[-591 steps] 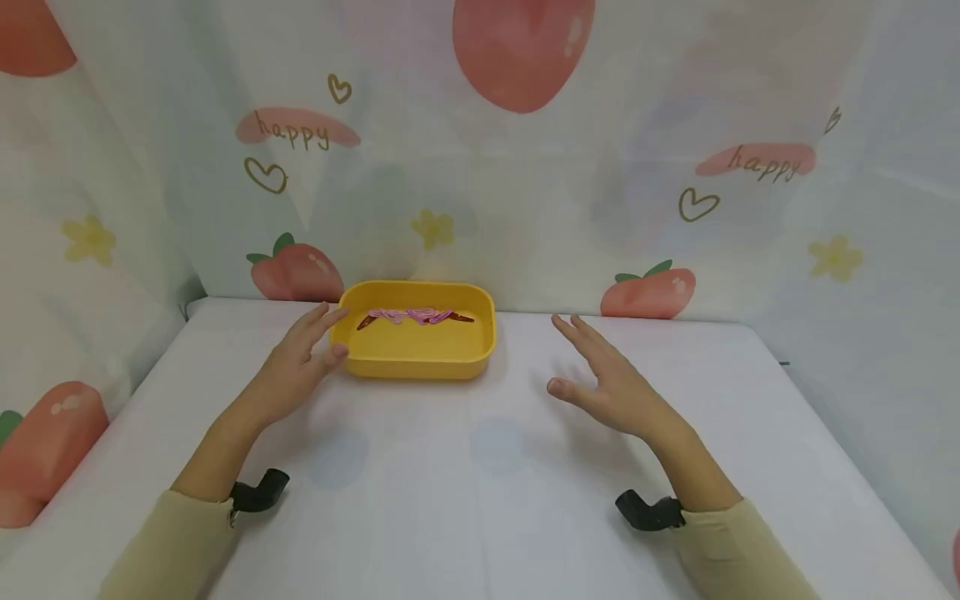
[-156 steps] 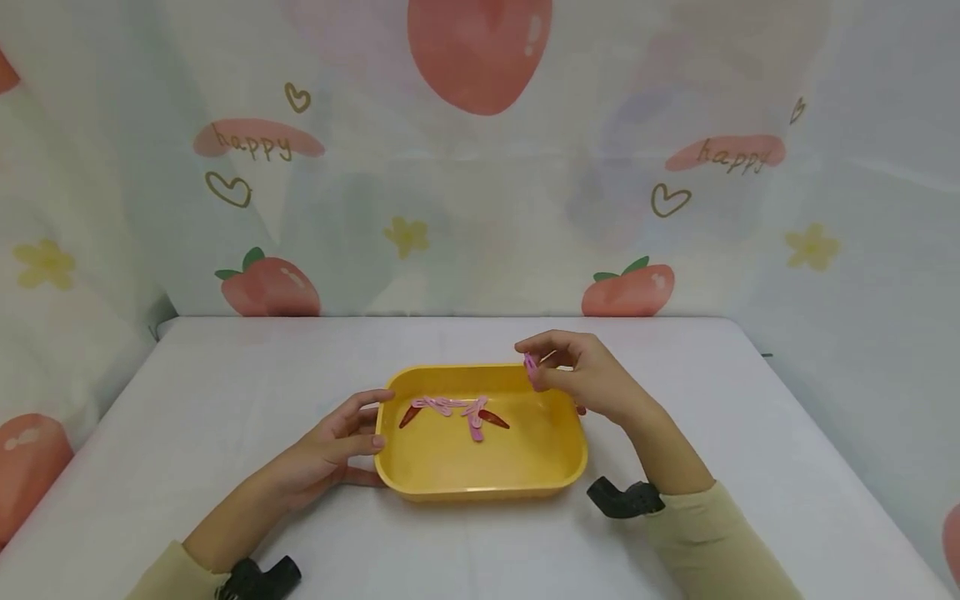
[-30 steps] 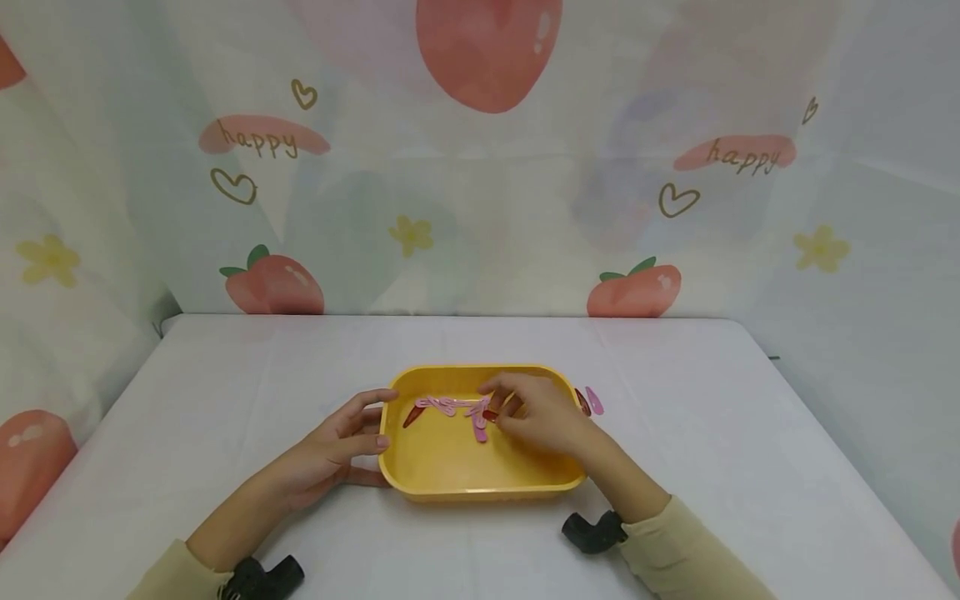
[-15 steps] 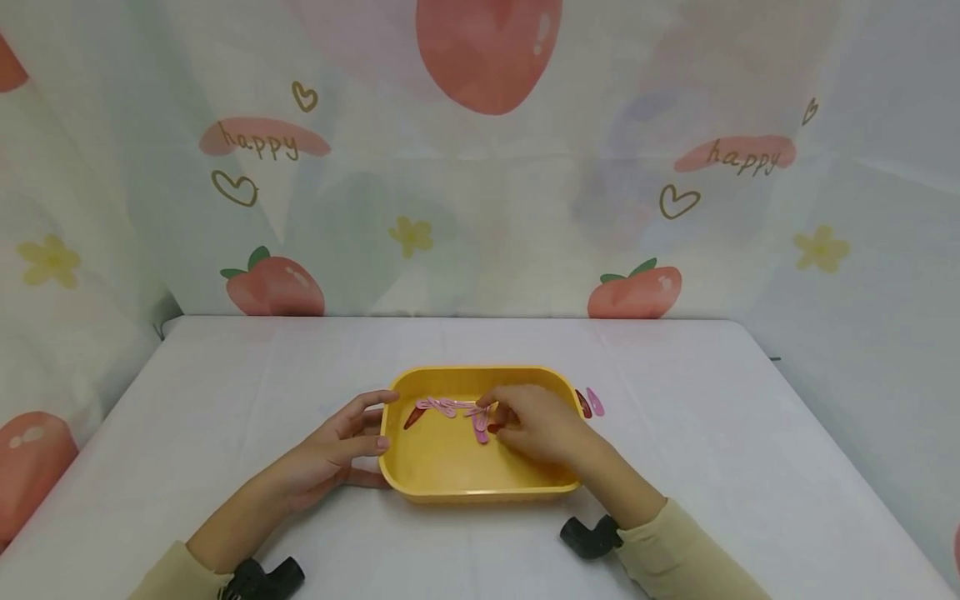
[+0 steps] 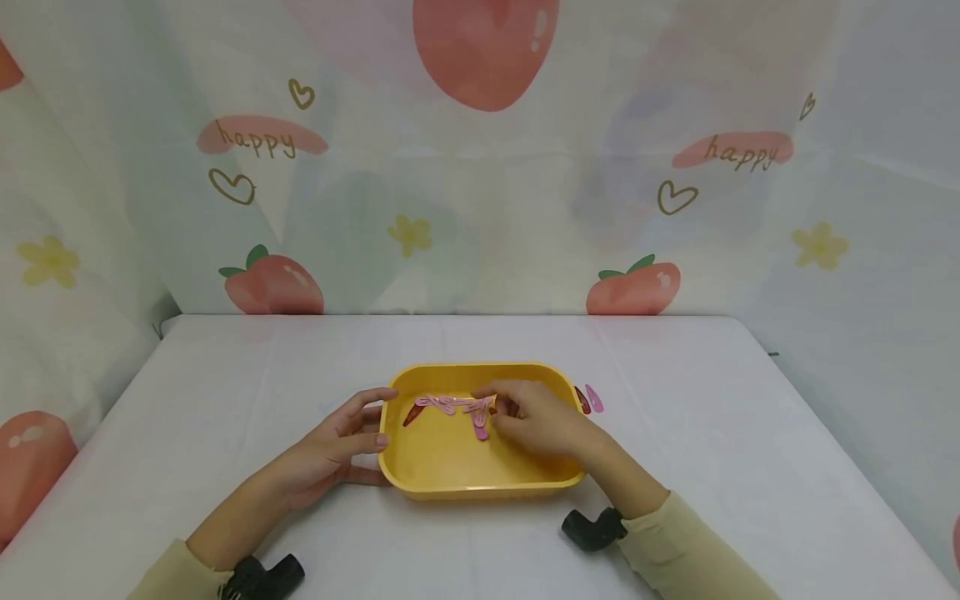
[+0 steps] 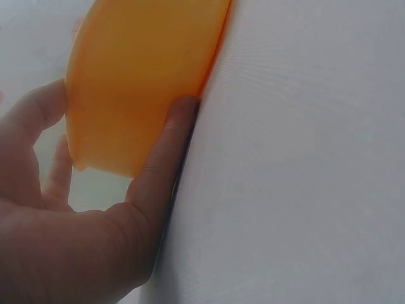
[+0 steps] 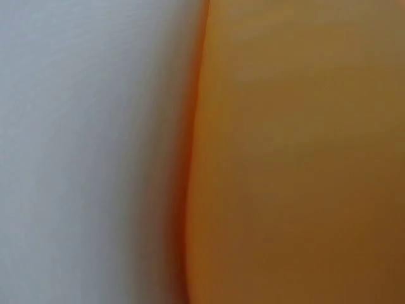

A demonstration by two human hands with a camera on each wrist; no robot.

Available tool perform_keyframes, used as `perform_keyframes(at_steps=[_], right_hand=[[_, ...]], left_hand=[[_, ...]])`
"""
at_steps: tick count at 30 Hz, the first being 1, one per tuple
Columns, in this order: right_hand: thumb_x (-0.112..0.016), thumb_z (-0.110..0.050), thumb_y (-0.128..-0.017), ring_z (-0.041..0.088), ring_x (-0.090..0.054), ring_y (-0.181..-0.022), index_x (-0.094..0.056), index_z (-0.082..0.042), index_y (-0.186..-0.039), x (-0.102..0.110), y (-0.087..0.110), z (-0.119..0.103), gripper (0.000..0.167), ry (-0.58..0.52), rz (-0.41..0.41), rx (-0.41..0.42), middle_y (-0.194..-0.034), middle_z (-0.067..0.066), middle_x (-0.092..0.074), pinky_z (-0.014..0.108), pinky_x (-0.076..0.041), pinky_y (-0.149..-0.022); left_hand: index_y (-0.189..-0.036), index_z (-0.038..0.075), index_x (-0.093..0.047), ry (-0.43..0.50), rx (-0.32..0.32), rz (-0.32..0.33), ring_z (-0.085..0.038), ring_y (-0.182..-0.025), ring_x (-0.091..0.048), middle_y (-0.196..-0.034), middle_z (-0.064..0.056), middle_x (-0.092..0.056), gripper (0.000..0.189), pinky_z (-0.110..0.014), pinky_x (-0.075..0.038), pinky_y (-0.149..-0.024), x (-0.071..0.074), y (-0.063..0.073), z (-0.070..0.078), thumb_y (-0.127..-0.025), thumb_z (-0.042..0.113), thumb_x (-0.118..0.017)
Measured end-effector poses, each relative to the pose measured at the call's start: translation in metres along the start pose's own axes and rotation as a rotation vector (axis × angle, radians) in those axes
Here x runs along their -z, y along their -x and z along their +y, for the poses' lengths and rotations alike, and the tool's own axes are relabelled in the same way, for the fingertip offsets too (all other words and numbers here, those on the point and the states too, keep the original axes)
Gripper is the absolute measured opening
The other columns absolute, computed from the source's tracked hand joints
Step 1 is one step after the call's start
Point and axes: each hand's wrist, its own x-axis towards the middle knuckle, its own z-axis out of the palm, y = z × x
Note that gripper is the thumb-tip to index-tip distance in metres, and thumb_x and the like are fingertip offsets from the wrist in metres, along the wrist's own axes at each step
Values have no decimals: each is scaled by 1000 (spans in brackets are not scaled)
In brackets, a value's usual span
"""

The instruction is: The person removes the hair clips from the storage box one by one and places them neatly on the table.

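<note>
My left hand (image 5: 322, 450) holds the left end of a yellow tray (image 5: 480, 492), fingers and thumb against its wall; the left wrist view shows the hand (image 6: 82, 240) at the tray's end wall (image 6: 139, 82). Inside the tray, my right hand (image 5: 543, 421) pinches a red hair clip (image 5: 492, 409), mostly hidden by the fingers. Beside its fingertips lie several pink hair clips (image 5: 480, 425), touching or overlapping in a row. At the row's left end is another red hair clip (image 5: 413, 414). The right wrist view shows only the tray wall (image 7: 285, 158), blurred.
Just right of the tray, a pink hair clip (image 5: 595, 398) and a red hair clip (image 5: 582, 400) lie on the white table (image 5: 300, 358). Behind the table hangs a printed cloth (image 5: 480, 208). A black wrist camera (image 5: 592, 530) sits low beside the tray's front right corner.
The tray has come forward from the back of the table. The pink clip formerly in my right hand lies outside it. Lately, my right hand has barely shifted at the red clip; the left stays put.
</note>
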Motion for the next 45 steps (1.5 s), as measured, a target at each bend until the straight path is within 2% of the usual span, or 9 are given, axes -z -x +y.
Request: perform_keyframes(at_steps=[7,11,16,20,24,27,34,41,45], right_hand=[[-62,-17,-98,14,-56,-80,-74,-14,-107,3,-2,-1,15,-82,18,-29,-84,-5,-64,23,-47,-68],[-67,-17,-95,17,-60,-81,-74,-12,-98,5,-2,0,9,-206,55,-46,-88,0,-71,24,-50,-69],[-75,-14,-88,22,-61,-80,-69,-10,-92,8,-2,2,9,-339,111,-71,-88,3,-69,25,-51,-67],[-63,-7,-93,20,-56,-74,-65,-4,-105,8,-2,1,12,-399,106,-89,-87,6,-58,24,-49,-61],[-45,-4,-99,18,-46,-64,-64,-2,-123,10,-1,-1,31,-468,67,-113,-75,5,-46,23,-44,-56],[-40,-4,-99,16,-43,-62,-69,-2,-119,12,-2,-3,35,-499,61,-125,-69,3,-44,23,-44,-58],[-41,-3,-98,19,-52,-76,-64,11,-111,16,-2,-3,30,-613,45,-145,-89,10,-61,24,-50,-66],[-47,-4,-100,19,-63,-85,-53,9,-130,18,-3,1,33,-739,19,-127,-101,15,-57,31,-59,-85],[-53,-1,-98,19,-68,-90,-53,9,-132,20,-2,4,35,-767,12,-88,-102,13,-55,38,-58,-91]], left_hand=[[-151,20,-30,-1,-1,4,-36,-121,-55,-156,-22,-23,61,-57,-56,-87,0,-1,1,-99,13,-60],[-151,19,-30,2,-5,1,-37,-122,-55,-157,-22,-23,61,-58,-56,-88,1,-3,0,-99,12,-60],[-152,19,-29,-1,-9,-4,-37,-122,-55,-157,-22,-23,61,-57,-55,-88,2,-3,-1,-99,11,-59],[-152,19,-29,1,-7,-6,-36,-122,-55,-157,-22,-23,61,-57,-55,-88,2,-3,-2,-99,11,-59],[-152,18,-29,2,-7,-6,-36,-122,-55,-157,-22,-23,61,-57,-55,-88,2,-2,-2,-99,11,-58],[-152,18,-29,2,-9,-5,-36,-121,-55,-157,-22,-23,61,-57,-55,-88,2,-2,-2,-99,10,-58],[-152,18,-29,2,-15,-11,-36,-122,-55,-157,-22,-22,60,-57,-55,-88,2,-2,-1,-99,11,-59],[-151,17,-29,1,-20,-13,-35,-121,-55,-157,-23,-22,61,-57,-56,-88,2,-2,-1,-99,11,-59],[-152,16,-29,5,-12,-5,-35,-120,-55,-156,-23,-24,61,-57,-56,-88,1,-1,-1,-99,11,-59]])
